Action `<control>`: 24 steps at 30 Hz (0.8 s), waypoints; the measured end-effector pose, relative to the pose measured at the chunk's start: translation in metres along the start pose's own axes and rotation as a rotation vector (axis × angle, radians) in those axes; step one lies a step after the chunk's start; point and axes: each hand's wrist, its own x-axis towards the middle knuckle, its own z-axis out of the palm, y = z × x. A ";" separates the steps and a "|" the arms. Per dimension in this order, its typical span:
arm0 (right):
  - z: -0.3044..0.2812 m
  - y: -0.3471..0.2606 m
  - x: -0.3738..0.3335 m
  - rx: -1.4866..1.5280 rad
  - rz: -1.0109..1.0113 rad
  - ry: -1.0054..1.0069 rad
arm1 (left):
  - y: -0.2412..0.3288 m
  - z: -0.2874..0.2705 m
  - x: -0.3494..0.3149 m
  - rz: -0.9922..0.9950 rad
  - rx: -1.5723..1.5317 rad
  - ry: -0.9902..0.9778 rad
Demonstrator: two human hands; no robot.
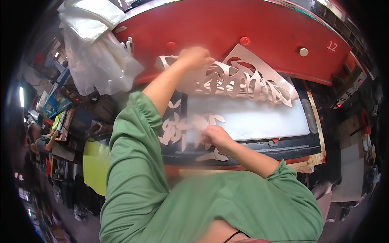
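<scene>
My left hand [195,57] is raised and grips the edge of a white cut-out sheet [247,79], a stencil-like frame with curved openings, lifted off the white panel [259,117] below. My right hand [216,137] pinches several white cut-out shapes [182,127] that lie at the panel's left end over the black machine bed [283,148]. Both forearms come out of green sleeves.
A red machine hood [227,28] arches behind the work. White plastic bags [95,48] hang at the upper left, with white markers [129,43] beside them. Cluttered shelves and another person [42,141] are at the far left.
</scene>
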 end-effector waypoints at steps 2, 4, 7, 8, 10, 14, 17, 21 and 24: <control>-0.002 0.000 0.021 0.288 0.199 0.109 | 0.002 -0.002 -0.001 -0.009 -0.017 -0.012; -0.005 -0.003 0.044 0.223 0.193 0.027 | 0.005 -0.004 -0.003 -0.022 -0.004 -0.017; 0.006 -0.014 0.087 0.333 0.142 0.074 | 0.008 -0.005 -0.003 -0.025 -0.025 -0.017; 0.013 -0.019 0.101 0.409 0.130 0.135 | 0.009 -0.005 -0.004 -0.024 -0.036 -0.015; 0.023 -0.030 0.126 0.397 0.076 0.157 | 0.010 -0.004 -0.003 -0.027 -0.011 0.001; 0.024 -0.040 0.162 0.434 -0.129 0.029 | 0.011 -0.005 -0.004 -0.044 -0.013 -0.006; 0.009 -0.035 0.177 0.575 -0.161 -0.036 | 0.011 -0.008 -0.007 -0.057 -0.033 -0.005; -0.006 -0.028 0.171 0.607 -0.067 0.022 | 0.009 -0.008 -0.006 -0.039 -0.035 0.012; -0.003 -0.031 0.142 0.370 -0.238 0.055 | 0.007 -0.001 -0.003 -0.008 0.012 0.050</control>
